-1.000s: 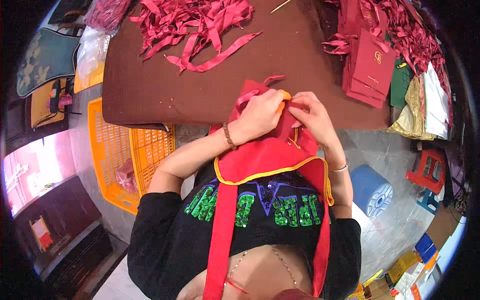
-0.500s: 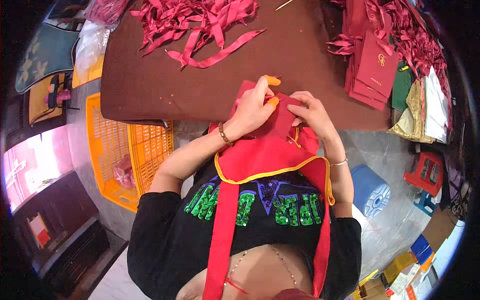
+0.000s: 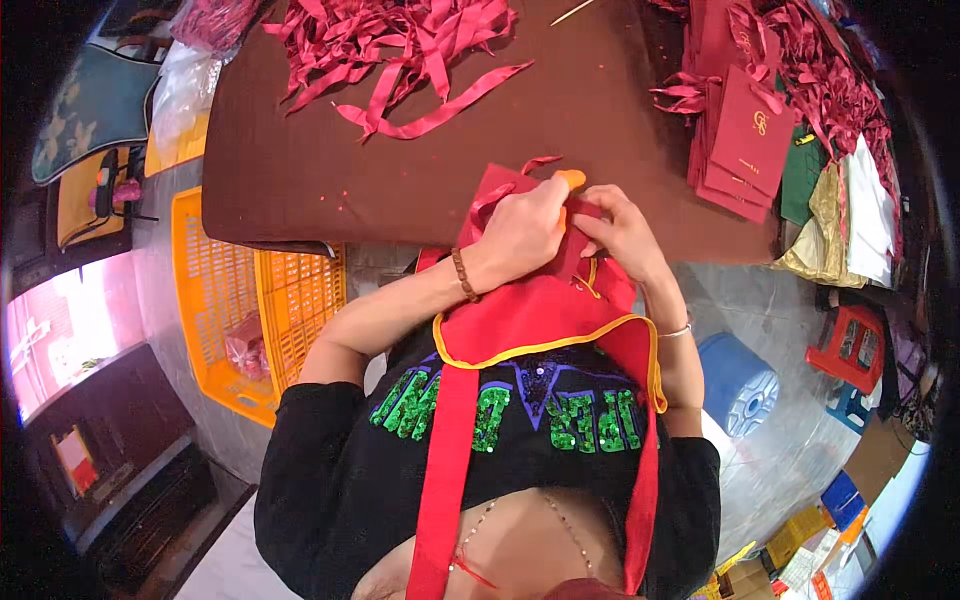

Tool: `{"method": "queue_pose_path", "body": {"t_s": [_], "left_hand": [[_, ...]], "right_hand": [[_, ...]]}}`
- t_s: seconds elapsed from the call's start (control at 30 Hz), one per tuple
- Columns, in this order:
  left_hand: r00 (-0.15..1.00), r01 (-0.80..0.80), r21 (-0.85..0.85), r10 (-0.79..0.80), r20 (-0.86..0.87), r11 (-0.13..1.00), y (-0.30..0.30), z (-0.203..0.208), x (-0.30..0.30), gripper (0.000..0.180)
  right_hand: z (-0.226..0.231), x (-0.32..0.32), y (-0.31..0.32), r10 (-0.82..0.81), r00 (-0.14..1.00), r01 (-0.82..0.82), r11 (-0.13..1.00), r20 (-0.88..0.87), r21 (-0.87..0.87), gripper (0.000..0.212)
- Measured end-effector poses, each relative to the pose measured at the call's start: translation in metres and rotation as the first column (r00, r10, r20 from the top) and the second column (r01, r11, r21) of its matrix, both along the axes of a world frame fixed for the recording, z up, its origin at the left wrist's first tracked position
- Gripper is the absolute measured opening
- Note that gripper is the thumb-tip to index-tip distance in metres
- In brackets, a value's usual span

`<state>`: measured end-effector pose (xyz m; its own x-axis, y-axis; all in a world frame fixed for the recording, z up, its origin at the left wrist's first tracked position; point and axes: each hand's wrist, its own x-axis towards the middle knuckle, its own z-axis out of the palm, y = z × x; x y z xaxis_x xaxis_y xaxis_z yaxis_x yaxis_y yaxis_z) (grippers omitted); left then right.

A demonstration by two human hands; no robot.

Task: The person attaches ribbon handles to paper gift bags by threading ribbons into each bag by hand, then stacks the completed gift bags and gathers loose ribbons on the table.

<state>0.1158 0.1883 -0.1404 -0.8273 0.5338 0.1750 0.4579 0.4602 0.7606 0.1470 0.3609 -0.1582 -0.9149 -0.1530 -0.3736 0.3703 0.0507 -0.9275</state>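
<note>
A dark red paper bag (image 3: 570, 258) lies at the table's near edge, against my red apron (image 3: 530, 318). My left hand (image 3: 522, 232), with orange finger covers, is closed over the bag's upper part; its grip is largely hidden by the back of the hand. Beside it a red ribbon (image 3: 488, 208) loops over the bag, and a ribbon tail sticks out above the fingers. On the bag's right side, my right hand (image 3: 622, 230) pinches the edge with bent fingers. Whether either hand also grips the ribbon cannot be made out.
Loose red ribbons (image 3: 400, 45) are heaped on the brown-covered table (image 3: 300, 150), with a thin stick (image 3: 571, 13) at the far edge. Stacked red bags (image 3: 740, 150) lie right, near green, gold and white cloth-like pieces. Orange crates (image 3: 220, 300) stand left; a blue stool (image 3: 745, 385) right.
My left hand has turned, its back now upward, and shifted slightly right toward my right hand. A ribbon tail now shows above it. The right hand has barely moved.
</note>
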Motion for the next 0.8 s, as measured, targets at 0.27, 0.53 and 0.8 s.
{"method": "queue_pose_path", "body": {"t_s": [0.27, 0.53, 0.8], "left_hand": [[0.986, 0.051, -0.05, -0.059, -0.153, 0.997, 0.003, -0.01, -0.001, 0.035], [0.982, 0.184, -0.298, -0.189, 0.011, 0.937, -0.022, 0.027, -0.026, 0.024], [0.932, 0.212, -0.331, -0.292, -0.215, 0.92, -0.027, 0.018, -0.039, 0.013]], "right_hand": [[0.009, 0.0, 0.003, 0.047, 0.999, -0.048, 0.997, -0.025, -0.062, 0.025], [0.02, 0.004, -0.006, 0.049, 0.997, -0.048, 0.998, -0.052, 0.03, 0.022], [0.028, 0.012, -0.016, 0.084, 0.978, -0.03, 0.963, -0.192, 0.269, 0.018]]}}
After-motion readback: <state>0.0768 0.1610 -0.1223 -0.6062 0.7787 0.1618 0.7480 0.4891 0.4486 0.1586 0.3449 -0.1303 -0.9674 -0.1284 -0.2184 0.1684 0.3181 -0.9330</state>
